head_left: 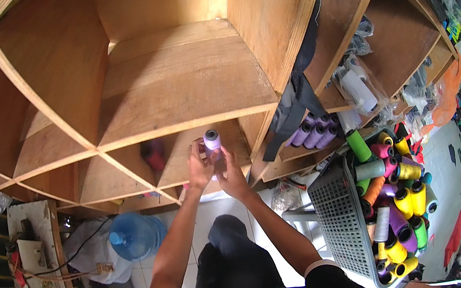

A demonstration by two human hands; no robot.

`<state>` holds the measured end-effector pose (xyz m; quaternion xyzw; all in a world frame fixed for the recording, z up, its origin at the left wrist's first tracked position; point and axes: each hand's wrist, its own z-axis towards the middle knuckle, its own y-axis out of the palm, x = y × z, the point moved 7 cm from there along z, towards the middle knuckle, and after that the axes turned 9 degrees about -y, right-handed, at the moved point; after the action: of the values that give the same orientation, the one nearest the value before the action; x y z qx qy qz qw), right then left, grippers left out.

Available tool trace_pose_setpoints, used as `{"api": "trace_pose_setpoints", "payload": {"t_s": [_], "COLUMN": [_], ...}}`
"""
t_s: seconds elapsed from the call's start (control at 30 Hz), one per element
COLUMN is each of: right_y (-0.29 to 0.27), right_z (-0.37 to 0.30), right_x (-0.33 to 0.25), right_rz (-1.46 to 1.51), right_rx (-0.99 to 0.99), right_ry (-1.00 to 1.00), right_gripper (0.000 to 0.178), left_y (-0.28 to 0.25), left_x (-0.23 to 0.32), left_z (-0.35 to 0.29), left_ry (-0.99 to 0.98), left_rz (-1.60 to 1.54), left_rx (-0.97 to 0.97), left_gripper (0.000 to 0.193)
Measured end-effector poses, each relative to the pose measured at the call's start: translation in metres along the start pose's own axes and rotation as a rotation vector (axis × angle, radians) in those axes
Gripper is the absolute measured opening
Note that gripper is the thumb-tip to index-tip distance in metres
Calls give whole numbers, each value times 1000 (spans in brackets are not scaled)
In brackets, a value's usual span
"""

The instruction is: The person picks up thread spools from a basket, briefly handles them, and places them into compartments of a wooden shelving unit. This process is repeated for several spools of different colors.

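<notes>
A light purple cone of thread with a dark top stands upright between my hands, at the front of a lower compartment of the wooden shelf. My left hand is closed round its left side. On the other side, my right hand has its fingers curled against the lower part of the cone. The cone's base is partly hidden by my fingers. A dark red and pink cone lies in shadow deeper in the shelf, left of my hands. Several purple cones are grouped in a compartment to the right.
On the right, a grey plastic basket is heaped with thread cones of many colours. A blue water jug lies on the tiled floor below the shelf. Dark cloth hangs over the shelf's right part. Machine parts sit at the left.
</notes>
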<state>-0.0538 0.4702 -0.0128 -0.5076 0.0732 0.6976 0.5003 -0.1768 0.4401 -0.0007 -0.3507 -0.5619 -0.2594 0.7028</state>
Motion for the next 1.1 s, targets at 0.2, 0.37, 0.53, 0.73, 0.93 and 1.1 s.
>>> {"api": "trace_pose_setpoints", "payload": {"t_s": [0.2,0.37,0.53,0.73,0.93,1.1], "right_y": [-2,-1,4,2,6,59], "right_z": [37,61,85,105,118,119], "right_x": [21,51,81,94,72,128], "right_rz": [-114,-121,-147,-137,-190,44], "right_rx": [17,115,134,84,-65,-206], "right_ry": [-45,-81,134,303,333,222], "right_gripper": [90,86,84,66,63,81], "left_y": [21,51,71,74,50,22], "left_x": [-10,-33,-68,-66,-77,-78], "left_z": [52,95,140,156,149,133], "left_ry": [-11,-136,-113,-34,-96,-227], "left_rz": [7,-148,297,368,359,412], "left_rx": [-19,-199,-259,-140,-63,-25], "left_gripper": [42,46,40,41,35,31]}}
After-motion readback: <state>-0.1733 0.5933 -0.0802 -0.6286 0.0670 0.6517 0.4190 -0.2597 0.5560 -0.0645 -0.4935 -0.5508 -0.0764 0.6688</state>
